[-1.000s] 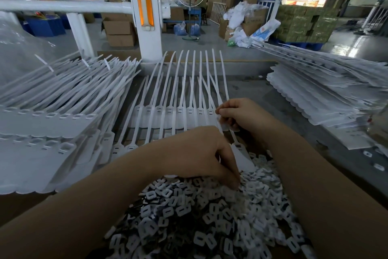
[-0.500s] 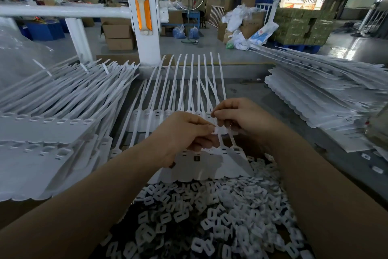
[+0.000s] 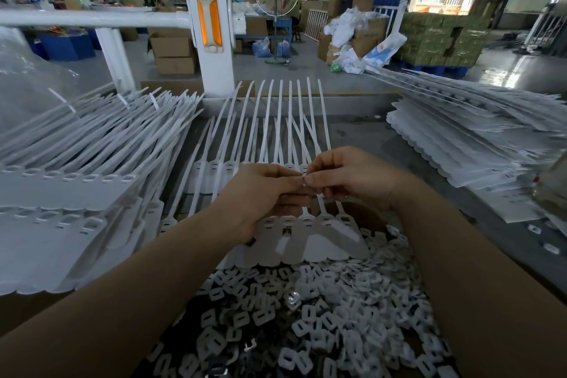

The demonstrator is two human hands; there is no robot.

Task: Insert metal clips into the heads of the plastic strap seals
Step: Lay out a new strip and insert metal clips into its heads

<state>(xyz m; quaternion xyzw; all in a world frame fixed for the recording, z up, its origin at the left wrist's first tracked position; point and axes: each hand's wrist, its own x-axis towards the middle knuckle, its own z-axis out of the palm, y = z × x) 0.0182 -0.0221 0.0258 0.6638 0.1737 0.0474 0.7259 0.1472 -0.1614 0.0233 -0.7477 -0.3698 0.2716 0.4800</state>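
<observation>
A: Where are the hands?

B: Both meet over the middle of the counter (image 3: 377, 138), fingertips touching. The left hand (image 3: 264, 193) and the right hand (image 3: 349, 178) each have their fingers curled in, pinching something very small between them. It is too small to tell whether it is a metal clip.

A: And the strap seals?

B: A joined sheet of seals (image 3: 310, 242) lies just below the hands, its straps running up under the fingers toward the far edge of the counter. Its row of heads faces the near side, and one head (image 3: 287, 232) shows a dark insert in its slot; the others show only plain slots.

A: Where is the supply of parts?

B: At the near edge lies a heap of small white plastic frames (image 3: 306, 316), with a few shiny metal pieces (image 3: 293, 298) among them. The sheet's lower edge touches the heap.

A: Anything else on the counter?

B: A thick stack of seal sheets (image 3: 76, 193) fills the left side, straps fanned toward the far left corner. Another stack (image 3: 475, 144) lies along the right side. A second sheet (image 3: 267, 120) lies flat beyond the hands, its straps reaching the far edge. Behind that edge stands a white post (image 3: 211, 34) with orange panels.
</observation>
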